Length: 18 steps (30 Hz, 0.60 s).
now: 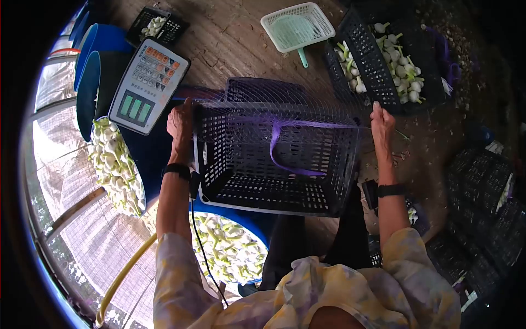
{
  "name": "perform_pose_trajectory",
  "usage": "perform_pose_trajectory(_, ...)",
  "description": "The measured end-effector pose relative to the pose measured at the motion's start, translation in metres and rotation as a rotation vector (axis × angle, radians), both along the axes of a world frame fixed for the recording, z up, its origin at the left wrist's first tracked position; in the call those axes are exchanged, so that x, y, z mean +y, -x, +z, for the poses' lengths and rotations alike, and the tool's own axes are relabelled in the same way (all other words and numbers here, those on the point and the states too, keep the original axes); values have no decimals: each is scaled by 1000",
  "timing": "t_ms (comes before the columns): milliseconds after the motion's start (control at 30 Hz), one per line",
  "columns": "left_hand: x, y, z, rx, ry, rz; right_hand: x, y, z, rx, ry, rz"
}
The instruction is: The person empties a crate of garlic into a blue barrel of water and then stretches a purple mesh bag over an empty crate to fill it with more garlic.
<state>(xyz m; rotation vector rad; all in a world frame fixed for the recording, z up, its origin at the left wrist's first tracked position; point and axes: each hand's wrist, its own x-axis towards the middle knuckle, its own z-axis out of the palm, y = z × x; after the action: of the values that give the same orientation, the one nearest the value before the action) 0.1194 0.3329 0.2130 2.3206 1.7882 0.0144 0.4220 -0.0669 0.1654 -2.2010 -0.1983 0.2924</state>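
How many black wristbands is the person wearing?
2. The left wristband is beside the black crate. The right wristband is below the right hand, which holds the purple net. None seem hidden.

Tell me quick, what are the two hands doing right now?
Left hand: closed, gripping the purple net by the black crate's left rim.
Right hand: closed, gripping the purple net at the crate's right rim.
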Motion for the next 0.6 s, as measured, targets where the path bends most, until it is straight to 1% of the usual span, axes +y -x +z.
perform_pose_trajectory(67,13,-4,-15,23,74,69,-4,-9,-17,18,27,9)
perform_pose_trajectory(133,22,-6,-16,39,175,53,0,-16,-33,39,29,-36)
perform_pose_trajectory(167,32,2,-22,71,141,-55,0,-24,-43,61,27,-69)
perform_pose_trajectory(200,47,8,-39,91,117,-182,-13,-41,-88,9,65,-47)
perform_pose_trajectory(233,60,21,-61,58,137,-173,-14,-39,-84,57,105,-51)
perform_pose_trajectory(267,72,34,-82,25,157,-164,-29,-46,-123,176,-14,-50)
perform_pose_trajectory(300,93,75,-128,-192,308,-176,-33,-47,-135,314,124,-24)
perform_pose_trajectory(333,111,114,-172,-404,471,-168,-36,-45,-120,301,126,-44)
perform_pose_trajectory(400,37,95,-81,-566,790,102,-50,-28,-70,912,-88,-144)
perform_pose_trajectory(433,21,98,-60,-542,832,226,-59,-24,-51,909,-87,-149)
perform_pose_trajectory(467,12,102,-47,-516,873,351,-67,-21,-34,1150,-215,-145)
perform_pose_trajectory(500,9,111,-38,-532,954,427,-74,-16,-18,1388,-349,-139)
perform_pose_trajectory(533,9,122,-33,-547,1036,504,-74,-7,-2,1378,-429,20)
perform_pose_trajectory(567,10,130,-29,-593,1210,470,-79,-2,-4,1378,-439,173)
perform_pose_trajectory(600,11,136,-32,-621,1335,359,-83,2,-7,1373,-446,326)
